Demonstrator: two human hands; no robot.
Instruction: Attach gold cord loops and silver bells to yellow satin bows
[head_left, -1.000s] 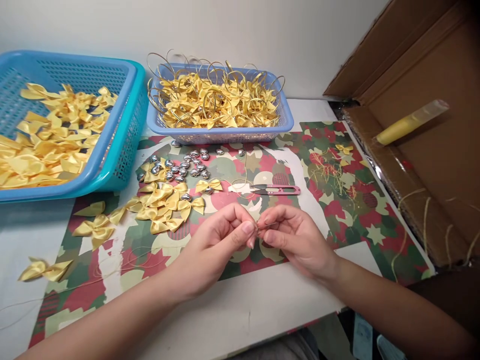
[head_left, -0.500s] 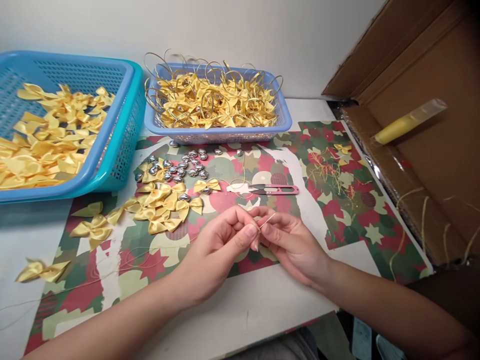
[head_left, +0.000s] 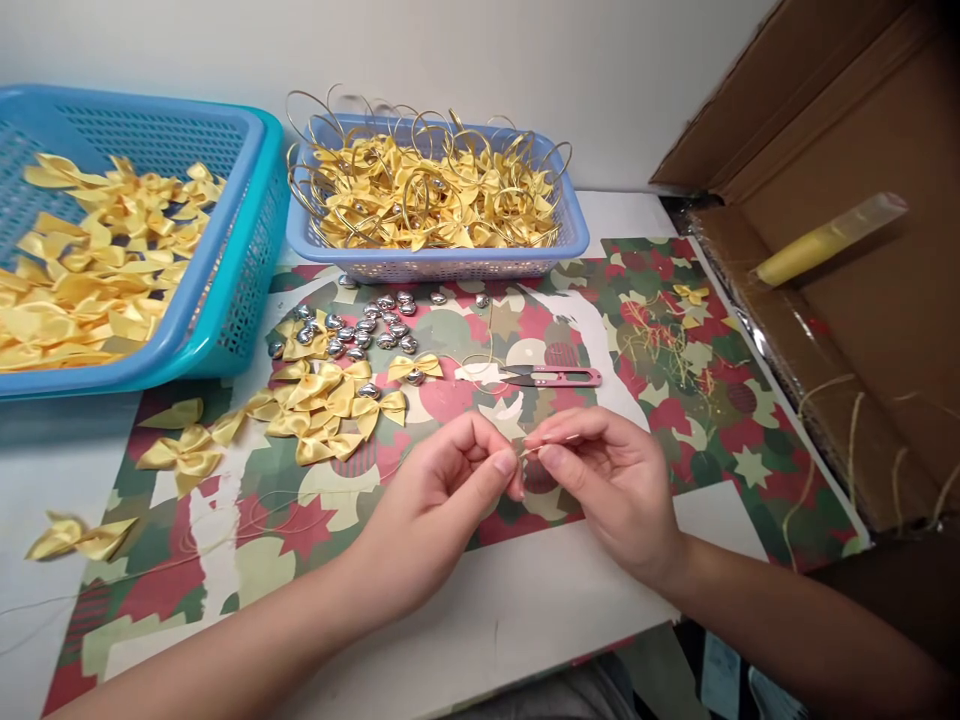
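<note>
Above the front of the table, my left hand [head_left: 465,490] pinches a thin gold thread between thumb and curled fingers. My right hand [head_left: 600,480] faces it, its thumb and forefinger closed on the same thread [head_left: 531,450], which spans the narrow gap between my fingertips. Beyond my hands lie pink-handled thread snips [head_left: 555,376]. Near them a yellow ribbon bow [head_left: 415,368] has a silver bell at its middle. A pile of yellow bows [head_left: 319,400] and several loose silver bells [head_left: 367,325] are left of the snips. Loose thread trails across the table to the left.
A blue basket [head_left: 251,190] of yellow bows, nested in a teal one, stands at left. Another blue basket [head_left: 435,256] at the back holds bows with gold wire loops. Thread scraps [head_left: 660,335] lie right, beside a cardboard box [head_left: 840,120] with a yellow tube [head_left: 829,240].
My hands have drawn slightly apart, the right one moving rightwards, so a short stretch of thread shows between them. The view has shifted a little.
</note>
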